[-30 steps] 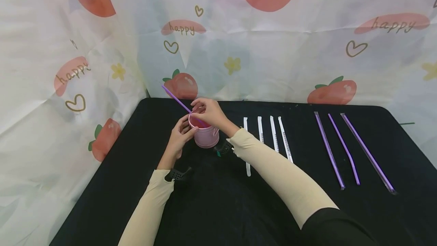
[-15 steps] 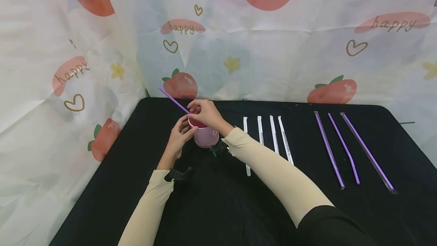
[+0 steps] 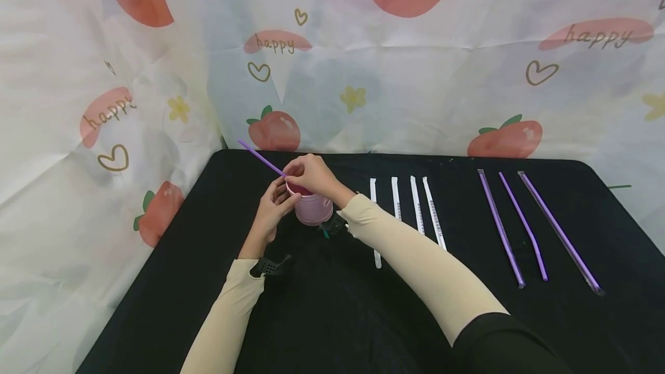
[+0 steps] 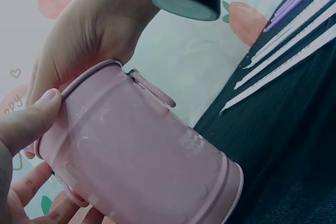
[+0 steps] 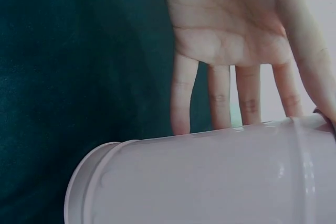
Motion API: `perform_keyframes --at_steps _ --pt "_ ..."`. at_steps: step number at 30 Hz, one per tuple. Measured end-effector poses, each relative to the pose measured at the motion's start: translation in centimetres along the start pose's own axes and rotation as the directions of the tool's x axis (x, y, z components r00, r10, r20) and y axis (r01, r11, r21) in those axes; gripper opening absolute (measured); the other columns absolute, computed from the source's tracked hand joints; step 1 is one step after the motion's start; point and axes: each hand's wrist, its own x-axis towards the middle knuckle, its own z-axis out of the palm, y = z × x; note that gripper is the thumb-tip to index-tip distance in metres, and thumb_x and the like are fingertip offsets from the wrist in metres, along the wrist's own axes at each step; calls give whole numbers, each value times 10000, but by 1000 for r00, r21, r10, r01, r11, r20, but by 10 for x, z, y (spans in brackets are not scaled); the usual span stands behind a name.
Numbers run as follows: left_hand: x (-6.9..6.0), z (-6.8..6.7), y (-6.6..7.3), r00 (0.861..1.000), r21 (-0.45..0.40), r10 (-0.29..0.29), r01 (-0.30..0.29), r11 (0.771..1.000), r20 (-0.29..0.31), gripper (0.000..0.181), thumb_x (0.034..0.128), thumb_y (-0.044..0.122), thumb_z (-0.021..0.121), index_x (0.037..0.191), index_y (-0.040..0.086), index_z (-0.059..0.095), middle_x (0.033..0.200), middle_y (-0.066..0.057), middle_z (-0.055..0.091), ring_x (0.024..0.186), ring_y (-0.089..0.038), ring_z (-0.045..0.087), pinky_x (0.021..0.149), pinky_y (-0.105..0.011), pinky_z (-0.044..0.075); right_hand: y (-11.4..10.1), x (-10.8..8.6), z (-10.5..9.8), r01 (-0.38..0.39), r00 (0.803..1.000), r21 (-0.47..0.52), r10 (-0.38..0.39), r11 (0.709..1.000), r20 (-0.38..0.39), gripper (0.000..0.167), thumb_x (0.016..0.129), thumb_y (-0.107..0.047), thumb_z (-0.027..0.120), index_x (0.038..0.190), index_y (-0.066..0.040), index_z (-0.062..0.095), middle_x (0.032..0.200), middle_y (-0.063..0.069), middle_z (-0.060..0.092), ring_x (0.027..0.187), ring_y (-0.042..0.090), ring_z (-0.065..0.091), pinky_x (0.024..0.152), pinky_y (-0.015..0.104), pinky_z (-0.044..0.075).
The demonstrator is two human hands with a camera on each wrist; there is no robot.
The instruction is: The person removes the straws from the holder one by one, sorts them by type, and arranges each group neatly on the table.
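Observation:
My left hand [image 3: 271,206] holds a small pink pail [image 3: 314,212] from its left side; the thumb lies at the rim in the left wrist view. Fingers of that hand pass behind the pail wall [image 5: 210,177] in the right wrist view. Over the pail's mouth, my right hand [image 3: 314,176] pinches a purple straw [image 3: 261,158] between thumb and fingers. The straw slants up to the left past the rim; its lower end is hidden by the hand and the pail. A small pink handle [image 4: 152,88] sticks out from the pail's side.
Several thin white paper strips [image 3: 418,206] with print lie right of the pail, partly under the right sleeve. Farther right are a bare purple straw [image 3: 525,227] and two purple straws in clear wrappers [image 3: 501,229]. A black cloth covers the table [image 3: 332,305]; a printed curtain [image 3: 415,91] hangs behind.
The straw's upper end has dropped and shifted left, so it slants more flatly. My right hand has moved slightly left and down with it. The left hand and pail stay put.

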Motion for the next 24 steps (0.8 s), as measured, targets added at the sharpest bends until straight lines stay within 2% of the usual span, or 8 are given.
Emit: perform_keyframes --at_steps 5,10,13,18,24 --pt "-1 0 2 1000 -22 2 -2 1000 13 637 919 126 594 1461 108 260 1464 -184 334 1361 -327 360 1077 -489 354 2 1 -3 -37 999 102 34 994 31 152 861 -116 667 978 -32 717 962 107 726 883 204 690 728 246 553" --pt "-1 0 1 1000 -31 9 -9 999 18 618 920 121 591 1453 114 279 1452 -186 346 1350 -330 372 1073 -494 357 3 3 -6 -100 994 254 84 962 75 178 875 -91 647 1018 6 690 1040 153 693 980 256 674 684 274 576" --pt "0 0 0 1000 -22 12 -12 1000 14 606 916 134 601 1441 126 299 1437 -172 365 1341 -321 385 1068 -491 367 3 3 -7 -126 990 298 101 946 98 190 885 -88 634 1037 19 673 1062 173 677 1001 272 668 672 295 582" --pt "0 0 1 1000 -19 10 -9 1000 23 607 917 127 598 1442 120 294 1438 -178 362 1345 -329 378 1071 -500 362 4 4 -9 -137 988 328 105 935 114 203 898 -94 617 1059 22 658 1072 197 670 997 283 668 689 335 586" --pt "-9 3 16 999 -20 7 -6 1000 41 615 923 87 574 1455 81 265 1457 -221 322 1359 -368 343 1077 -522 342 5 4 -11 -151 986 381 113 912 120 208 912 -119 602 1078 -4 650 1058 198 661 899 226 667 702 353 586"
